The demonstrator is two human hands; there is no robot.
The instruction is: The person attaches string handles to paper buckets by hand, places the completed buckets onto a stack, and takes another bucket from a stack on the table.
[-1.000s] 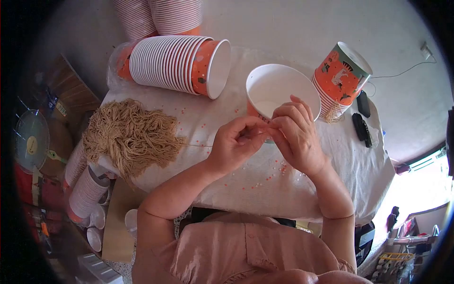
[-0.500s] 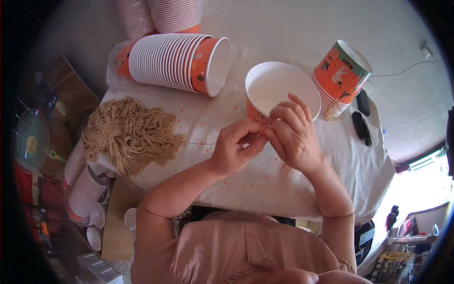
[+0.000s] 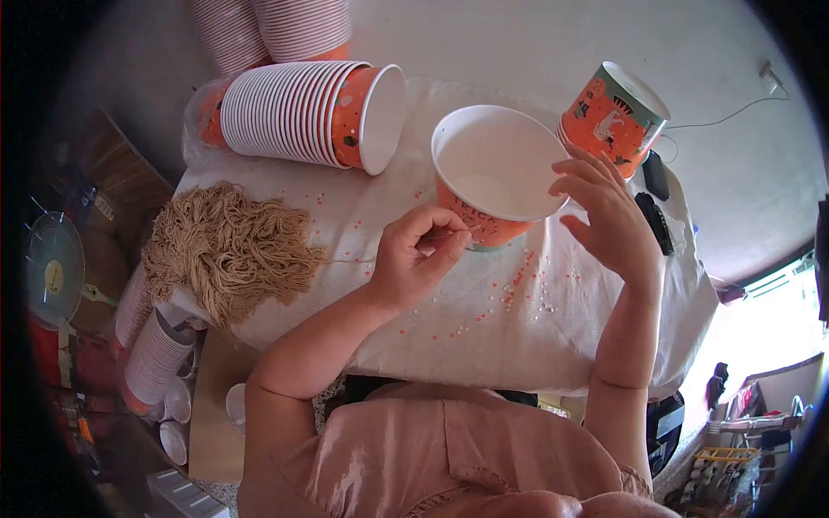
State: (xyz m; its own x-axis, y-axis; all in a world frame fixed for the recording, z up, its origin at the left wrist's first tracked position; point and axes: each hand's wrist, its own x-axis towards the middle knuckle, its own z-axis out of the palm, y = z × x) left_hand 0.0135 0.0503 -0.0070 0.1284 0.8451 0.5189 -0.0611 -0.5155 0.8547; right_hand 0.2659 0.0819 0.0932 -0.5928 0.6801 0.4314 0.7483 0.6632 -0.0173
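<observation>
My left hand [image 3: 420,256] pinches the end of a thin tan string [image 3: 350,260] in front of an open orange bucket [image 3: 484,220] with a white inside and dark lettering. The string runs left to a heaped bundle of tan strings [image 3: 229,250] on the cloth. At the bucket's right rim, my right hand [image 3: 604,207] is raised with its fingers apart and holds nothing. Whether it touches the rim I cannot tell.
A stack of nested buckets [image 3: 294,112] lies at the back left. An upside-down bucket stack [image 3: 613,121] stands at the right, beside dark objects [image 3: 654,220]. Small orange and white dots [image 3: 518,289] are scattered over the cloth [image 3: 484,354].
My right hand has come away from my left hand and moved right, its fingers spreading. My left hand keeps its pinch. The whole view has shifted slightly.
</observation>
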